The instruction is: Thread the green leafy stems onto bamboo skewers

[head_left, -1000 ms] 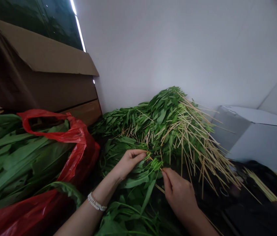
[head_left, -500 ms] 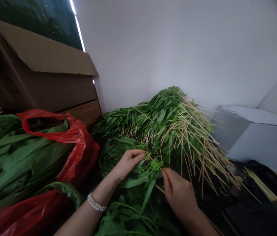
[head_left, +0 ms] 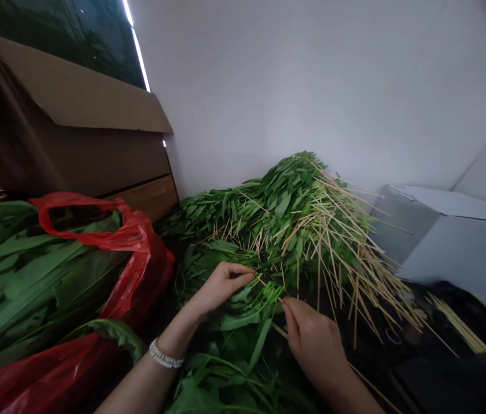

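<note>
A thin wooden skewer runs between my two hands, with several bright green stems of a leafy vegetable threaded on it side by side. My left hand, a beaded bracelet on its wrist, pinches at the skewer's far end; its exact hold on the tip is partly hidden. My right hand is closed on the skewer just right of the stems, and a length of stick shows past the wrist. The leaves of the threaded stems hang below and to the left.
Skewered greens are heaped against the white wall, their bare sticks pointing right. At left are a red plastic bag full of long leaves and a cardboard box. A white box and loose skewers are at right. Loose leaves lie in front.
My hands have shifted slightly left. A little more of the skewer shows between my left fingertips and the stems. The heap and bag stay as they were.
</note>
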Available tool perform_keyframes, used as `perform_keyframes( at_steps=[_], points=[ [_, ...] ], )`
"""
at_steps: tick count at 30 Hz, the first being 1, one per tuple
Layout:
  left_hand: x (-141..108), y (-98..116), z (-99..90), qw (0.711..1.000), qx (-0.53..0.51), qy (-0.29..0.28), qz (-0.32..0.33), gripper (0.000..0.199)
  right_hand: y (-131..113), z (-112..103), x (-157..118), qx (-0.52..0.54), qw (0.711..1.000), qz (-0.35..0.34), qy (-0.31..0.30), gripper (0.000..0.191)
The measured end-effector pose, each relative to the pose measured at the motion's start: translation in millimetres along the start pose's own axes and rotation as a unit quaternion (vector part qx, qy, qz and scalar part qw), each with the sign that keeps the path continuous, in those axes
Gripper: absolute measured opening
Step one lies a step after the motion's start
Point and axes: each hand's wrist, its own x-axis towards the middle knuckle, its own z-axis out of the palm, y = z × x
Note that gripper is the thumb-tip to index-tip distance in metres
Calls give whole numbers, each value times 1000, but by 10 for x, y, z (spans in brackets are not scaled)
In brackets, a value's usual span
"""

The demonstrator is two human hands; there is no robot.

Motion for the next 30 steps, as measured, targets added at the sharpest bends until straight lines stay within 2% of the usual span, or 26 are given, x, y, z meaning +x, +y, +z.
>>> perform_keyframes(
  at_steps=[6,15,21,25,30],
  points=[
    [-10,3,5,999,3,-37,-14,28,13,18,-10,10,1000,0,-29,31],
    [-13,-25,49,983,-165,-64,-41,32,8,35,-11,47,999,2,-5,29],
    [-3,-36,27,982,-167,-63,-63,27,8,68,-34,69,997,-26,3,27],
    [-4,-52,7,983,-156,-86,-48,26,17,88,-48,72,997,-36,-4,26],
    [-15,-96,37,979,-153,-108,-81,35,6,97,-53,81,996,-33,-2,27]
  ],
)
